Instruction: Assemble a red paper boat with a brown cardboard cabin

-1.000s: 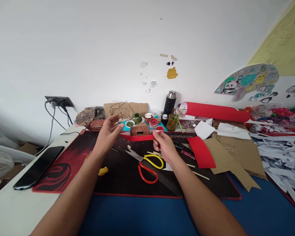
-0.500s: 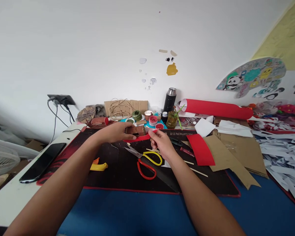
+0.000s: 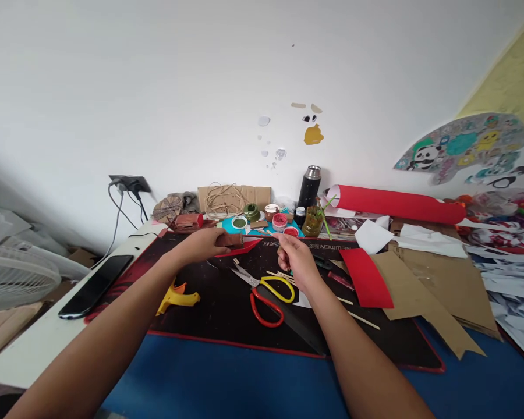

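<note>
My left hand (image 3: 213, 241) is closed round a small brown-painted piece (image 3: 232, 240), maybe cardboard. A pointed strip of red paper (image 3: 244, 248) hangs along the underside of that piece, its free end reaching right. My right hand (image 3: 294, 259) is pinched just beyond the strip's tip, apart from it; whatever sits between its fingertips is too small to make out. Below the hands lie scissors (image 3: 266, 314) with one yellow and one red handle, blades apart. Thin wooden sticks (image 3: 364, 320) lie partly hidden under my right forearm.
Paint pots (image 3: 280, 222), a black flask (image 3: 309, 187) and a jar of murky liquid (image 3: 313, 221) stand at the back. Right are red paper (image 3: 367, 279) and cardboard (image 3: 436, 308). A yellow-handled tool (image 3: 179, 298) and a phone (image 3: 96, 286) lie left.
My right hand has let go of the red strip's end and sits slightly apart from it. The brown piece has turned in my left hand. The whole view has shifted slightly.
</note>
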{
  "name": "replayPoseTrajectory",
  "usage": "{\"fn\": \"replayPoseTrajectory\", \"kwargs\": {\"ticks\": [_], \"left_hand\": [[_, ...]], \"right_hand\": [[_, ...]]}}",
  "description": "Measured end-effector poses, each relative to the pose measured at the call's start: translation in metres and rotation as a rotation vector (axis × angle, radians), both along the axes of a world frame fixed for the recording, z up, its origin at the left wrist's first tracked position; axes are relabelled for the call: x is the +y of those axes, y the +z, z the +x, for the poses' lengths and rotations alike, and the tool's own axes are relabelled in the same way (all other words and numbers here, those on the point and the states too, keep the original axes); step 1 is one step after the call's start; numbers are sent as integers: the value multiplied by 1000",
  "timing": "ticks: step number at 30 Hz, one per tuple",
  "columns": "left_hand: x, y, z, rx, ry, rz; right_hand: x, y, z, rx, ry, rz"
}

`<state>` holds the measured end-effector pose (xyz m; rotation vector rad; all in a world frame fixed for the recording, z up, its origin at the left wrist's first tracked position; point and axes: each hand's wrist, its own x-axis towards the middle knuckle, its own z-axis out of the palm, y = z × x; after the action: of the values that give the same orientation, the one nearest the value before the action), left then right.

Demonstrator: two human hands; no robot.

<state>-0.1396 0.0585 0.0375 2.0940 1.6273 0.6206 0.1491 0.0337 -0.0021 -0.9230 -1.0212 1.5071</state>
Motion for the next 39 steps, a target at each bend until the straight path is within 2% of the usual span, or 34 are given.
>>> {"fn": "replayPoseTrajectory", "kwargs": {"ticks": [6, 14, 18, 21, 24, 26, 27, 29, 33, 39], "left_hand": [[-3, -9, -2, 86, 5, 35], [-8, -8, -4, 322, -53, -17], [-12, -9, -5, 344, -68, -3], [-10, -4, -16, 319, -67, 11], [3, 9, -41, 268, 29, 60], [20, 18, -61, 427, 130, 124], [29, 21, -72, 548, 153, 142], [47, 23, -89, 619, 168, 126], [70, 15, -108, 708, 131, 39], [81, 3, -112, 814, 74, -55]], "right_hand": [[0, -2, -1, -46, -10, 19], [-1, -4, -3, -86, -4, 33], [-1, -5, -3, -108, -3, 42], [0, -5, -3, -112, -4, 45], [0, -5, -4, -123, 8, 60], [0, -6, -4, -140, 15, 72], [0, -6, -4, -149, 17, 79], [0, -7, -4, -166, 19, 91], [-1, -8, -4, -198, 29, 97], [-2, -8, -4, -240, 42, 95]]}}
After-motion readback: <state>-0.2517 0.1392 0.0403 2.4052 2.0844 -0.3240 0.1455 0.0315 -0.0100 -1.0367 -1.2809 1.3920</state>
